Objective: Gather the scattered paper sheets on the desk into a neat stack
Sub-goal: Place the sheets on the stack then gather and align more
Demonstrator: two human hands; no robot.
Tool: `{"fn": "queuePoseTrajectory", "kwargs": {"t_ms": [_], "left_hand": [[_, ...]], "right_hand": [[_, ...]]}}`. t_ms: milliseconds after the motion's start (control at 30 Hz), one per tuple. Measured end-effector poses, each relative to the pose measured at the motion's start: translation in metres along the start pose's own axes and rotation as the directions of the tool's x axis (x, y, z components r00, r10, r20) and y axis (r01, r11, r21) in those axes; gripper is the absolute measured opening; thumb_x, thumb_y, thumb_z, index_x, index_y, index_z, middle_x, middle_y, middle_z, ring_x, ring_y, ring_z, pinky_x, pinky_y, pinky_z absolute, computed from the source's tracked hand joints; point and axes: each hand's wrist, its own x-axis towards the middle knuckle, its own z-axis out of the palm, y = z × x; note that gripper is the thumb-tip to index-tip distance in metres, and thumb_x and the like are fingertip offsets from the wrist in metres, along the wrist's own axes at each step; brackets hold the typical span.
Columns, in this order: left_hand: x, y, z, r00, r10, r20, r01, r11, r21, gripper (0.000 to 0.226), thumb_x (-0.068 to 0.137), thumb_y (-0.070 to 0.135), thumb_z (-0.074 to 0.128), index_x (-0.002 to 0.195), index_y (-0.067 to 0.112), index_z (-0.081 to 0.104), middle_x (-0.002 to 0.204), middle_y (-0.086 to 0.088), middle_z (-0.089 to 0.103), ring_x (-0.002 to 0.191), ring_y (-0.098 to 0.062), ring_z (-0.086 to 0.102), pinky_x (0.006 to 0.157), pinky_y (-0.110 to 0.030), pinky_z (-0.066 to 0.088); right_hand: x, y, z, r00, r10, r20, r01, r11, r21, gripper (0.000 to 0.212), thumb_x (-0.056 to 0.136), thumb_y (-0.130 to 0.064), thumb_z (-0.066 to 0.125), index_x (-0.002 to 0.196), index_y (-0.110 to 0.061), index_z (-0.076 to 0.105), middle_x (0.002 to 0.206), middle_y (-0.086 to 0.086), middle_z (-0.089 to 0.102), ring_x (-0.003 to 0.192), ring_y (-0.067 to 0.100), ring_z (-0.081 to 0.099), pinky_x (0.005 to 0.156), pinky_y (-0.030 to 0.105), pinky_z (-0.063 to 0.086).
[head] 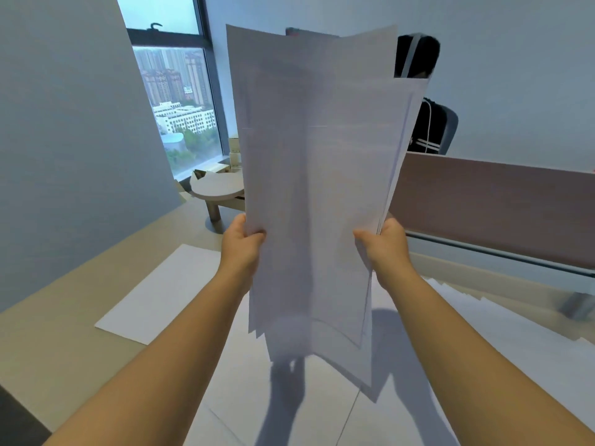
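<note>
A bundle of white paper sheets (315,175) stands upright in the air in front of me, its edges uneven and its lower end above the desk. My left hand (241,243) grips the bundle's left edge, thumb on the near face. My right hand (386,243) grips its right edge the same way. Several more sheets lie on the beige desk (48,333): a single sheet (164,291) at the left, overlapping sheets (289,407) under the bundle, and a fanned spread (502,333) at the right.
A brown divider panel (499,207) borders the desk's far right side. A grey round stand (215,188) and small boxes sit by the window (180,101) at the back. A person in dark clothing (428,123) sits beyond the divider. A wall (64,123) closes the left.
</note>
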Motion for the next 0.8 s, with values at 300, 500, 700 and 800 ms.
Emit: {"fn": "queuePoseTrajectory", "kwargs": {"t_ms": [300, 500, 700, 800], "left_hand": [[0.003, -0.018, -0.007, 0.997, -0.011, 0.079, 0.015, 0.999, -0.045, 0.036, 0.087, 0.0, 0.056, 0.122, 0.009, 0.051, 0.107, -0.005, 0.06, 0.094, -0.022, 0.059, 0.077, -0.032, 0.048], [0.009, -0.05, -0.009, 0.989, -0.132, 0.069, 0.134, 0.991, -0.026, 0.044, 0.083, 0.001, 0.062, 0.126, 0.005, 0.051, 0.112, -0.009, 0.06, 0.099, -0.027, 0.057, 0.083, -0.035, 0.045], [0.014, -0.063, -0.018, 0.986, -0.161, 0.047, 0.164, 0.984, -0.074, 0.045, 0.08, 0.005, 0.067, 0.122, 0.005, 0.054, 0.108, -0.009, 0.062, 0.095, -0.027, 0.059, 0.075, -0.03, 0.049], [0.019, -0.062, -0.024, 0.99, -0.136, 0.028, 0.137, 0.987, -0.078, 0.045, 0.08, 0.011, 0.067, 0.122, 0.006, 0.053, 0.114, -0.01, 0.061, 0.102, -0.03, 0.059, 0.085, -0.038, 0.05]], "right_hand": [[0.008, 0.017, -0.001, 0.999, 0.041, 0.035, -0.042, 0.999, 0.008, 0.036, 0.084, -0.002, 0.061, 0.12, 0.001, 0.054, 0.106, 0.013, 0.059, 0.094, 0.026, 0.053, 0.08, 0.03, 0.04], [0.013, 0.044, -0.008, 0.984, 0.162, 0.074, -0.165, 0.986, 0.024, 0.048, 0.082, -0.005, 0.065, 0.127, 0.001, 0.049, 0.124, 0.014, 0.057, 0.112, 0.034, 0.054, 0.087, 0.034, 0.043], [0.013, 0.056, -0.007, 0.971, 0.197, 0.136, -0.205, 0.978, 0.046, 0.048, 0.079, -0.006, 0.068, 0.124, -0.003, 0.051, 0.11, 0.009, 0.058, 0.096, 0.023, 0.052, 0.084, 0.033, 0.043], [0.015, 0.054, -0.009, 0.977, 0.158, 0.141, -0.165, 0.985, 0.043, 0.046, 0.078, -0.005, 0.068, 0.121, -0.003, 0.053, 0.106, 0.008, 0.059, 0.096, 0.025, 0.055, 0.085, 0.035, 0.045]]}}
